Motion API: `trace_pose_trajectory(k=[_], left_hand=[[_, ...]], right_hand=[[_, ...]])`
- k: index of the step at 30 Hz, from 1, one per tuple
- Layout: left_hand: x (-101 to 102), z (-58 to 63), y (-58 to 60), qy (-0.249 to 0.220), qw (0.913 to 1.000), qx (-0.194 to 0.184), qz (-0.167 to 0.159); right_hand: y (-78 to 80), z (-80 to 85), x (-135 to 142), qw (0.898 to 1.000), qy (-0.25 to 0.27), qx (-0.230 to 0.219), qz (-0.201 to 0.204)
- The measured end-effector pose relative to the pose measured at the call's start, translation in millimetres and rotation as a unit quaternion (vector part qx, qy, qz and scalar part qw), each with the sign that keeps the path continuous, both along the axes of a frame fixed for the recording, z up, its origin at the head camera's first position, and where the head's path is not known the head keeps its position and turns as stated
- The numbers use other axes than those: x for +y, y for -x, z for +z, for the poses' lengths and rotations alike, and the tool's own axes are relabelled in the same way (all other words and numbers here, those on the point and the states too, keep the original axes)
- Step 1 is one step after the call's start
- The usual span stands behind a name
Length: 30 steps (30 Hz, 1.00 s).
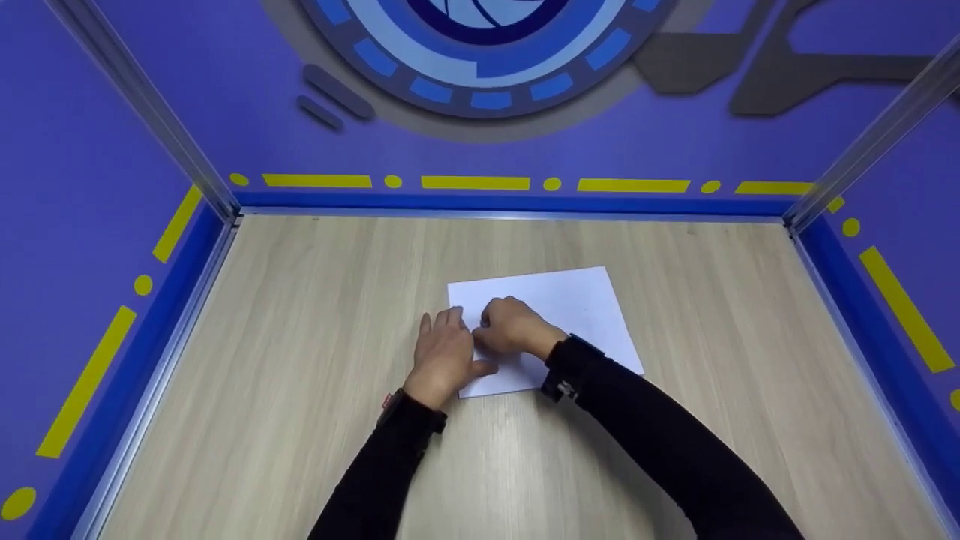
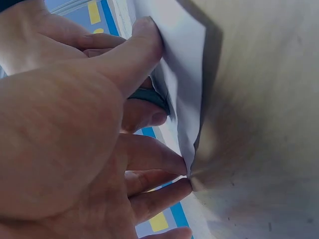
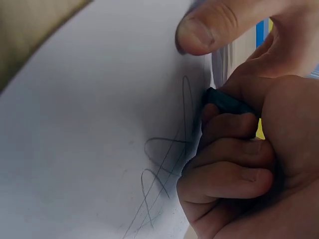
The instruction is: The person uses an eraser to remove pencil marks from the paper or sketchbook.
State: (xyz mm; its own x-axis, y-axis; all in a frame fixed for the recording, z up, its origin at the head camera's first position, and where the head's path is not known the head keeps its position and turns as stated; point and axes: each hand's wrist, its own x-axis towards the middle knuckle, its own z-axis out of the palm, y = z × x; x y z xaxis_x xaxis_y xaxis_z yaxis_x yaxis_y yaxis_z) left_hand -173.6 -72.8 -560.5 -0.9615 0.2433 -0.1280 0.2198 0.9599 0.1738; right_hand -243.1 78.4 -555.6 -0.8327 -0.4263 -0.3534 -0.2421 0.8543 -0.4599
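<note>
A white sheet of paper (image 1: 577, 307) lies on the wooden table, slightly turned. My left hand (image 1: 442, 352) rests along its left edge with fingers extended, and the thumb (image 3: 197, 36) lies on the sheet. My right hand (image 1: 511, 326) is close beside it over the paper, fingers curled. Between those fingers is a small teal eraser (image 3: 229, 102), its end down at the paper and most of it hidden. Looping pencil lines (image 3: 167, 142) cross the sheet next to the right hand, with tiny dark specks nearby. In the left wrist view, the paper's edge lifts slightly off the table.
The wooden table (image 1: 315, 315) is bounded by blue-purple panels with yellow marks. A metal rail (image 1: 525, 216) runs along the back edge, and other rails line both sides. Black sleeves and wrist-worn devices (image 1: 566, 371) cover both forearms.
</note>
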Motion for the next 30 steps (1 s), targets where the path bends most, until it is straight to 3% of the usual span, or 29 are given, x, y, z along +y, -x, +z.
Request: trace_pose_trajectory(k=[4,8,14,21,30], left_hand=[[2.5,1.9,-0.5,0.007,1.0000,-0.002,-0.004],[4.3,1.9,-0.8,0.019,0.9998,-0.008,-0.008],[2.2,3.2,-1.1,0.032,0.9994,-0.012,-0.001],[2.7,3.2,-1.0,0.018,0.9998,-0.012,0.001],[2.3,3.1,-3.9,0.026,0.9993,-0.026,-0.001]], right_hand=[[0.8,0.4,11.8,1.000,-0.001,0.002,-0.009],[0.3,-0.4,40.5,0.999,0.005,-0.004,-0.037],[-3.7,1.5,103.5,0.996,0.020,-0.002,-0.092],[-7.5,1.6,180.8,0.988,0.002,-0.010,-0.153],[-12.0,-2.9,196.1,0.986,0.008,-0.008,-0.169]])
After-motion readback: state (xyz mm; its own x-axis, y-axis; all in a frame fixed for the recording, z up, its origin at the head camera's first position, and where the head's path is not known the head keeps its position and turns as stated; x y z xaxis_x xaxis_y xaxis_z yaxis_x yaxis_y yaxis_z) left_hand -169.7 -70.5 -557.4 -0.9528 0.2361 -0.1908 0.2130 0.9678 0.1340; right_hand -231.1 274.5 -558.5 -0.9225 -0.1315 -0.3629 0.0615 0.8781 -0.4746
